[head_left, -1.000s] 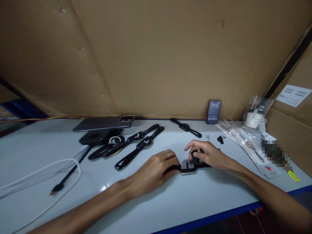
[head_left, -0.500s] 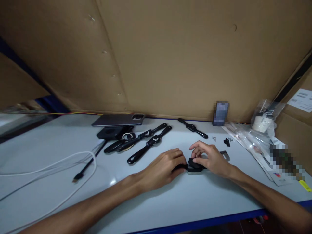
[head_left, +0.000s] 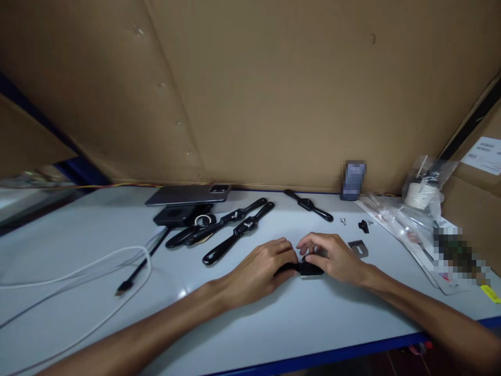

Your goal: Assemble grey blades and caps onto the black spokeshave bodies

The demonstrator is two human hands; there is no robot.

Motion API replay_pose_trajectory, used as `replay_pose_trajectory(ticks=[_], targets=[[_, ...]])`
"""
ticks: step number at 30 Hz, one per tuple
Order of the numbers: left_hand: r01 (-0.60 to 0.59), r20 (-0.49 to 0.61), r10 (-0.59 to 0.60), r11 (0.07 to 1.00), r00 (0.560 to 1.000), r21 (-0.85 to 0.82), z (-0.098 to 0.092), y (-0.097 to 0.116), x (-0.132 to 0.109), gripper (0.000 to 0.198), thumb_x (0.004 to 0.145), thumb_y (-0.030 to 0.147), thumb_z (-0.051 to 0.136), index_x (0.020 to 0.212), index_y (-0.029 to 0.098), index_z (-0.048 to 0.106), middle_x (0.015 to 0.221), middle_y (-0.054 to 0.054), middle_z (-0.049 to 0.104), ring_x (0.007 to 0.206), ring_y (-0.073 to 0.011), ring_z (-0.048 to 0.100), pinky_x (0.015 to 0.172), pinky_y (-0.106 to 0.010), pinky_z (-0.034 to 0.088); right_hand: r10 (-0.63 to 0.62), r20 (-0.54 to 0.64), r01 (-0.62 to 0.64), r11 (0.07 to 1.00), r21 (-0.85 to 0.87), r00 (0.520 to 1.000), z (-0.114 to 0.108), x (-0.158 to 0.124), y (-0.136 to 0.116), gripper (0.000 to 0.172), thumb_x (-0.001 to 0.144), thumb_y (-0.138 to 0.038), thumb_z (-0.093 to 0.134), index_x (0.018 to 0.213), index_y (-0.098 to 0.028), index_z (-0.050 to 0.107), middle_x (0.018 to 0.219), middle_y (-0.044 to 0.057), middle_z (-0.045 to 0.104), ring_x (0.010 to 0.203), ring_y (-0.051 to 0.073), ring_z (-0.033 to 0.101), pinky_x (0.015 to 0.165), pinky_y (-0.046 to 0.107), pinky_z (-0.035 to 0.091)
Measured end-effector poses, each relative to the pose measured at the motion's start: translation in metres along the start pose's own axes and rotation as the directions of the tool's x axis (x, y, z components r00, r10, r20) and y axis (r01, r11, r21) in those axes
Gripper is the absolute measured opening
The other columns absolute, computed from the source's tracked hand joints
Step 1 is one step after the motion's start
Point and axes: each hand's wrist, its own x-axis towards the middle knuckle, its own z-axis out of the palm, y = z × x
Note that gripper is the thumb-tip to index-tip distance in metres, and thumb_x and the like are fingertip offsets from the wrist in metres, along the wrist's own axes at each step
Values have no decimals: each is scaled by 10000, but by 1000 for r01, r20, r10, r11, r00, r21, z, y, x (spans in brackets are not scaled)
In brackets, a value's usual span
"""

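Observation:
In front of me a black spokeshave (head_left: 311, 270) lies low over the table, its middle showing between my hands with a pale metal edge along the near side. My left hand (head_left: 272, 263) is closed round its left handle. Thumb and fingertips of my right hand (head_left: 331, 256) pinch a small black cap piece at the tool's middle, mostly hidden by the fingers. A slotted metal blade (head_left: 358, 249) lies flat just beyond the right wrist. Farther back are a small screw (head_left: 343, 221) and another black cap piece (head_left: 364, 226).
Several other spokeshaves (head_left: 238, 231) lie to the left, and one (head_left: 309, 205) farther back. A phone (head_left: 188, 195) rests on a black box (head_left: 176, 214). White cables (head_left: 147, 266) loop at left. Plastic packaging (head_left: 407, 230) and a bagged white container (head_left: 418, 194) stand at right.
My right hand has shifted slightly left and its fingers have come lower over the spokeshave's middle. The slotted blade beyond it now shows more fully. My left hand keeps its grip.

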Motion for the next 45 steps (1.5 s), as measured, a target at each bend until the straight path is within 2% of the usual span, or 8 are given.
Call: replay_pose_trajectory(ticks=[8,12,16,19,26,34,39,45], targets=[[18,9,-18,1000,1000,-3,-2,1,-1,67,1006,163,592,1001,191,652,956,-48,659,876,-220,620,748,-335,517,-36,-95,24,992,-126,995,-13,-7,8,195,932,-95,599,968,-217,747,996,57,757,945,211,687,867,363,525],[13,-20,-13,1000,1000,-12,-2,1,-2,83,1006,174,588,1051,203,651,969,-49,670,871,-221,637,734,-328,527,-44,-169,0,967,-254,985,-37,-7,18,184,913,-123,646,955,-230,789,989,66,770,930,232,689,889,399,518],[4,-38,-5,1000,999,-20,-1,-1,-4,219,1013,187,574,1217,220,648,1011,-59,686,891,-225,656,733,-323,543,40,-409,-213,897,-388,912,-77,1,37,233,912,-88,609,959,-227,791,966,60,793,876,236,702,846,389,520],[1,-27,-2,1000,1000,-27,-1,-2,-5,220,1031,203,552,1226,220,654,1017,-61,686,890,-223,662,749,-326,550,126,-388,-332,782,-528,913,-89,4,53,214,958,-119,598,1031,-191,786,1007,90,792,904,232,706,850,353,507],[-17,-21,17,1000,1000,-14,-2,-3,-4,290,1040,198,540,1301,227,663,1024,-72,689,900,-215,666,753,-306,553,157,-280,-305,715,-630,947,-69,4,64,160,967,-135,618,994,-167,772,1029,132,713,965,254,659,830,322,456],[-65,1,65,998,998,-17,-6,-2,-3,384,1021,152,549,1370,261,668,1004,-80,689,886,-216,648,735,-321,560,117,-305,-282,764,-581,945,-69,4,51,108,921,-99,654,873,-175,715,961,97,707,943,239,637,792,318,445],[-96,-6,96,995,995,-8,-5,-1,-2,333,1014,128,553,1263,252,735,975,-78,700,882,-214,646,714,-300,543,56,-273,-104,981,-165,960,-42,1,19,125,868,-159,717,758,-206,680,754,0,696,702,161,600,683,287,450],[-89,1,89,996,996,5,-4,-1,-2,325,1025,143,557,1260,267,744,969,-75,692,877,-216,641,715,-310,536,47,-164,-50,999,-17,985,-9,-5,-3,129,849,-140,707,743,-213,701,766,3,681,718,162,594,717,309,465]])
